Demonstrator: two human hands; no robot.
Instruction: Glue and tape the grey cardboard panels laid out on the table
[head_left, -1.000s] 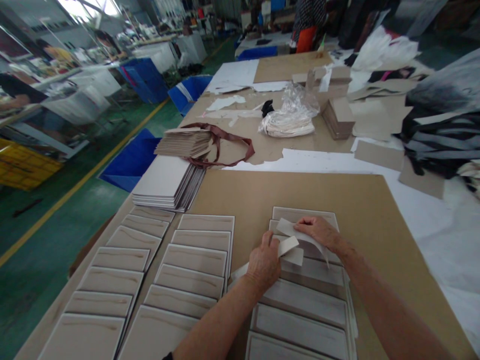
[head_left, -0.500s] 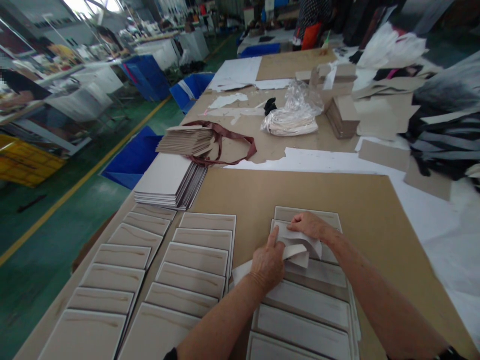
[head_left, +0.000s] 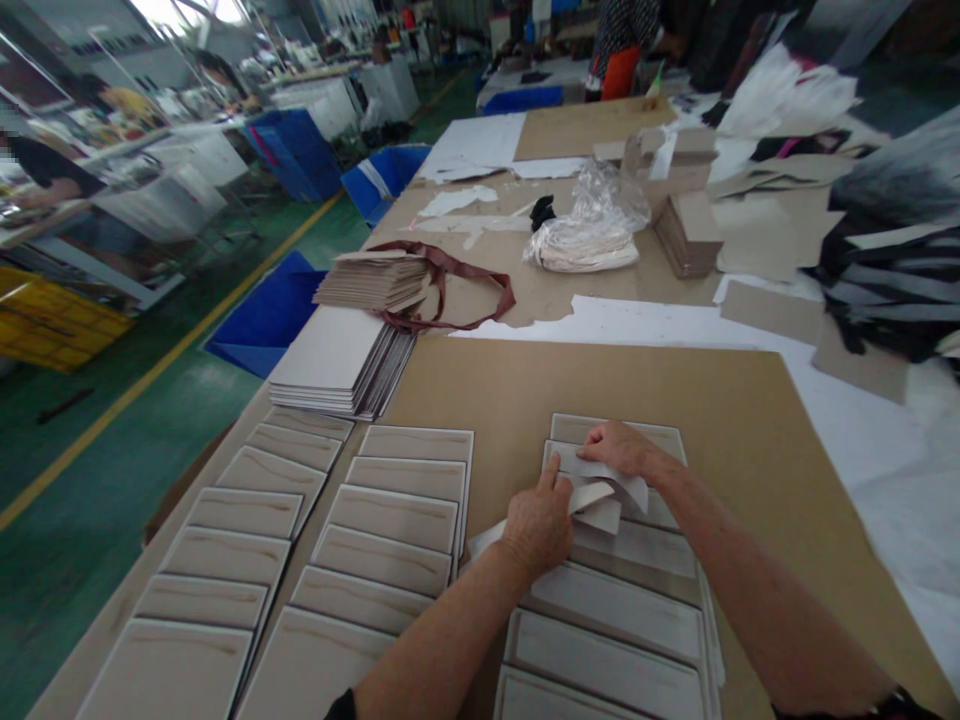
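Note:
Overlapping rectangular panels [head_left: 607, 635] with pale edges form a column in front of me. My left hand [head_left: 536, 525] lies over this column, its index finger stretched onto an upper panel and its other fingers curled around white paper strips [head_left: 596, 513]. One strip end sticks out left of the wrist. Just beyond, my right hand [head_left: 619, 447] pinches the edge of a white paper sheet [head_left: 630, 488], which bends up off the panel. The right fingertips are partly hidden behind the hand.
Two more columns of overlapping panels [head_left: 375, 545] with brown streaks lie to the left. Behind them are a stack of white boards [head_left: 322, 355], a cardboard bundle [head_left: 375, 282] and a brown strap [head_left: 480, 322]. A plastic bag [head_left: 589, 235] lies farther back. Co-workers sit at far-left tables.
The loose ends of the paper strip and sheet have shifted slightly. Both hands stay almost in the same place, with the same hold.

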